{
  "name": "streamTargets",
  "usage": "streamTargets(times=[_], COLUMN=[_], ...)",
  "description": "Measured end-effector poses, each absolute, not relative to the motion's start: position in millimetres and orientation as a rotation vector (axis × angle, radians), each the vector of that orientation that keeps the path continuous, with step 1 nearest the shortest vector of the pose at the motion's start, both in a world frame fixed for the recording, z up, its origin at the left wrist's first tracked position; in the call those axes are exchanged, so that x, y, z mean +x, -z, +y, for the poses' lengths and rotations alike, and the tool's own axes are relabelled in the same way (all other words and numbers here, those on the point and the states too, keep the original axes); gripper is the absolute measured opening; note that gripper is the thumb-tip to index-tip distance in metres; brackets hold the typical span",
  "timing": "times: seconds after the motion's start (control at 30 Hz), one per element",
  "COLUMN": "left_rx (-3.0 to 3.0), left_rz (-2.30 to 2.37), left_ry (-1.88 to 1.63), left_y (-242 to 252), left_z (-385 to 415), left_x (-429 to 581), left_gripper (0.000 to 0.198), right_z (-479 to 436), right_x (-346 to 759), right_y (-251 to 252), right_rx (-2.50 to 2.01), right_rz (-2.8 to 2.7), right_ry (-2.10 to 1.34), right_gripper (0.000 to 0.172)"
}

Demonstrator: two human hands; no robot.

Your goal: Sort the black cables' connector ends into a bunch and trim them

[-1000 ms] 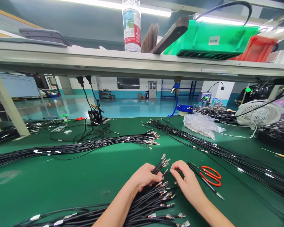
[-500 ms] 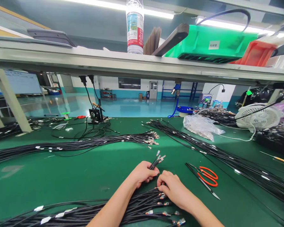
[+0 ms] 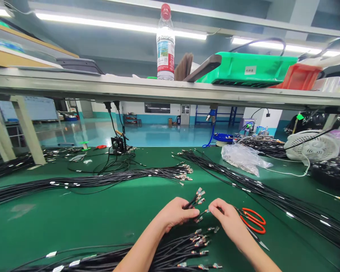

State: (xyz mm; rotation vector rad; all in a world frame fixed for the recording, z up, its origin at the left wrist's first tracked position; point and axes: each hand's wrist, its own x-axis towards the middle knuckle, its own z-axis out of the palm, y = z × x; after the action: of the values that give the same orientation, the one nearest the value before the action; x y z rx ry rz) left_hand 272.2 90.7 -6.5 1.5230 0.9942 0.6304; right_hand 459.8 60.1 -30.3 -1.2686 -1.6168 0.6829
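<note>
My left hand (image 3: 180, 214) is wrapped round several black cables (image 3: 191, 203), whose metal-tipped ends stick out past the thumb. To its right, my right hand (image 3: 222, 209) pinches the end of a single cable (image 3: 205, 211) that runs from the left hand's bunch. Below both hands lies a large bundle of black cables (image 3: 170, 249) with connector ends pointing right and white labels at the left. Red-handled scissors (image 3: 253, 220) lie beside my right hand, partly behind it, and a pointed metal tool (image 3: 259, 240) lies next to them.
Across the green table (image 3: 73, 215) run a left cable bundle (image 3: 102, 179) and a right one (image 3: 243, 181). Farther back are a plastic bag (image 3: 245, 158), a white fan (image 3: 313, 146) and a black stand (image 3: 120, 143). A shelf (image 3: 116, 87) above holds a bottle (image 3: 166, 49) and green bin (image 3: 252, 68).
My right hand has moved up and right from the lower bundle and now pinches a cable end. My left hand has shifted slightly right, and the camera view has tilted up.
</note>
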Motion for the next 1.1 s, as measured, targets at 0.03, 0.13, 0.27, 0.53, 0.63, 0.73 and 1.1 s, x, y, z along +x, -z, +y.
streamTargets(times=[0.03,0.13,0.27,0.53,0.63,0.73,1.1], left_rx=[1.521,1.477,1.394,1.356,1.378,1.385,1.340], left_rz=[0.975,0.927,0.912,0.915,0.933,0.959,1.013], left_ry=[-0.613,-0.590,-0.575,-0.569,-0.579,-0.594,-0.606], left_y=[7.0,8.4,9.0,5.2,3.6,5.2,15.4], left_z=[89.7,88.9,91.6,92.4,91.3,91.7,97.5], left_x=[272.7,273.7,273.7,273.2,274.2,275.3,275.7], left_gripper=[0.034,0.031,0.029,0.037,0.032,0.027,0.025], right_z=[60.0,56.4,52.8,51.8,50.2,50.0,50.8], right_x=[462.1,462.2,458.8,458.0,457.1,457.3,459.7], right_y=[29.3,26.0,22.8,21.9,20.6,21.2,25.2], right_rx=[-1.261,-1.194,-1.118,-1.074,-1.073,-1.047,-0.994], right_rz=[-1.594,-1.520,-1.476,-1.477,-1.475,-1.442,-1.380], right_ry=[-0.719,-0.862,-0.970,-0.955,-0.954,-0.980,-0.989], right_gripper=[0.025,0.027,0.028,0.026,0.022,0.016,0.013])
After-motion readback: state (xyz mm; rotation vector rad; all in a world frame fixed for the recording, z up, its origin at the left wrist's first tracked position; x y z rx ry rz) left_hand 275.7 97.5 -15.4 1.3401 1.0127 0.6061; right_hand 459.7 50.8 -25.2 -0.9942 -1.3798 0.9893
